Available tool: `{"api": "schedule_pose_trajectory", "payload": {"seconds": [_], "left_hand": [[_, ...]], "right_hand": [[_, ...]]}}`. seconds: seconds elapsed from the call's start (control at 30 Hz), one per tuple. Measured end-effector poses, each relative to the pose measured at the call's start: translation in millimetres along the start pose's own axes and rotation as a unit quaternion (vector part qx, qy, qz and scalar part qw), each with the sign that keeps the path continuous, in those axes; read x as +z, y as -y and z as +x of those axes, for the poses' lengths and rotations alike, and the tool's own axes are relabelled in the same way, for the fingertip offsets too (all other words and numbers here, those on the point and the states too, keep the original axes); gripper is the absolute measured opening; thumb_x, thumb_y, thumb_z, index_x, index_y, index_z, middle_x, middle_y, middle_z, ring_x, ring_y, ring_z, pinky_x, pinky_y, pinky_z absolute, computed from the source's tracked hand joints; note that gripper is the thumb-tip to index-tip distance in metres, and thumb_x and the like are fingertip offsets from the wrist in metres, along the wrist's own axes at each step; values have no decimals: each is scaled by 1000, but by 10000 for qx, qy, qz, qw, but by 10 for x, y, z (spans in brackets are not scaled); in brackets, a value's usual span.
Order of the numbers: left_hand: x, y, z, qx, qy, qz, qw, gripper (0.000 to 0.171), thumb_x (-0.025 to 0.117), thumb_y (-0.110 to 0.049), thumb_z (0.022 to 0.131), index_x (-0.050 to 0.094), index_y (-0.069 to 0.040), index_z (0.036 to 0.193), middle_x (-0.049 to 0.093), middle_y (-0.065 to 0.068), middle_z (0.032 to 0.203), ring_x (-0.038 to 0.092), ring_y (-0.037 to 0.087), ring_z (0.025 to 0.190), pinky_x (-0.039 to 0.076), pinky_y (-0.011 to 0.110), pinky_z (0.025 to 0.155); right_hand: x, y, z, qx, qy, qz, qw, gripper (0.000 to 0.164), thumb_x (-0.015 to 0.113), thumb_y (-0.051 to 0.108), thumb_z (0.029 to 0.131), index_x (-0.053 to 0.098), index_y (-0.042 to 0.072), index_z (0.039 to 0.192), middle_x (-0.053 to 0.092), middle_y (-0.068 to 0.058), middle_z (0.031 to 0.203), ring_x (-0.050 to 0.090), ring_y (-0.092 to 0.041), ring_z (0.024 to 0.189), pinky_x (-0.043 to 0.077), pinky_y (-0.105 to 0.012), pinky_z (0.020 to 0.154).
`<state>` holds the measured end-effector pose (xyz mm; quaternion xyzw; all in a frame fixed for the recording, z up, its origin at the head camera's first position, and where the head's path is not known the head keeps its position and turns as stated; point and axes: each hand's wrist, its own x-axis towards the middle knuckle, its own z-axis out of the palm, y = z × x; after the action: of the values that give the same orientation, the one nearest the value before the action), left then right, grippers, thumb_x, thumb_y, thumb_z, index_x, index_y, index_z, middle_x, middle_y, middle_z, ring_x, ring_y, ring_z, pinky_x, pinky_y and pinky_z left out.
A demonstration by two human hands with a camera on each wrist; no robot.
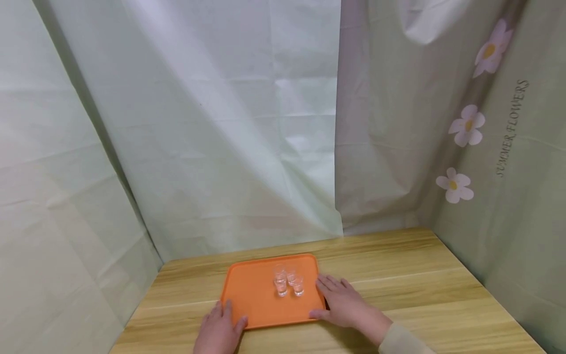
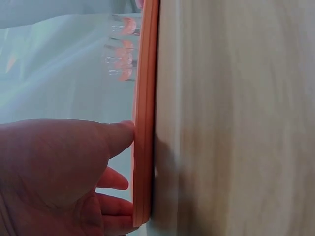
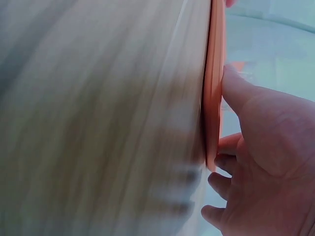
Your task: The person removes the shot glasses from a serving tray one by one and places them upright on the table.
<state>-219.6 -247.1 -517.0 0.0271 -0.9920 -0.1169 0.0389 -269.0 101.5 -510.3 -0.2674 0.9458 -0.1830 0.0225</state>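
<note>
An orange tray lies near the front of the wooden table. Several small clear shot glasses stand grouped upright on it, right of its middle. At the tray's near left corner, my left hand holds the rim, thumb on the front edge and fingers along the left side. My right hand grips the near right corner, its thumb at the front and its fingers at the right side. In the right wrist view the lower fingers hang off the rim. Both wrist views show the tray edge-on, close to the tabletop.
Bare wood-grain tabletop extends right of the tray. Pale hanging cloth encloses the table's back and sides. White flowers and lettering are printed on the right-hand cloth.
</note>
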Motion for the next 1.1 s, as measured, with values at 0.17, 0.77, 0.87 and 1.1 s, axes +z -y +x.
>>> {"api": "schedule_pose_trajectory", "payload": {"seconds": [0.17,0.77,0.87,1.1], "left_hand": [[6,-53,-29,194,-97,-10,9998,76,77,-45,102,59,17,144,51,48,148,53,64,136,43,74,114],[56,-253,-101,459,-257,-2,9986,73,80,-43,100,63,13,142,56,45,146,57,59,136,43,72,116],[73,-279,-109,455,-289,37,9985,72,80,-44,100,64,12,142,56,45,146,57,59,137,43,72,116],[112,-328,-132,534,-352,75,9979,71,80,-43,100,64,12,142,57,43,146,57,57,136,43,71,116]], "right_hand": [[-37,-71,-52,-99,9,70,9999,93,69,64,102,48,-4,163,41,-21,173,38,-44,159,31,-72,126],[-140,-219,-232,-92,14,218,9997,95,71,63,101,48,-5,163,40,-21,173,39,-45,159,30,-73,126],[-159,-238,-255,-130,18,237,9996,95,71,63,102,47,-6,163,40,-22,174,39,-46,158,30,-74,125],[-166,-302,-320,-131,38,309,9994,95,72,62,102,47,-6,163,39,-22,174,38,-48,158,30,-75,125]]}}
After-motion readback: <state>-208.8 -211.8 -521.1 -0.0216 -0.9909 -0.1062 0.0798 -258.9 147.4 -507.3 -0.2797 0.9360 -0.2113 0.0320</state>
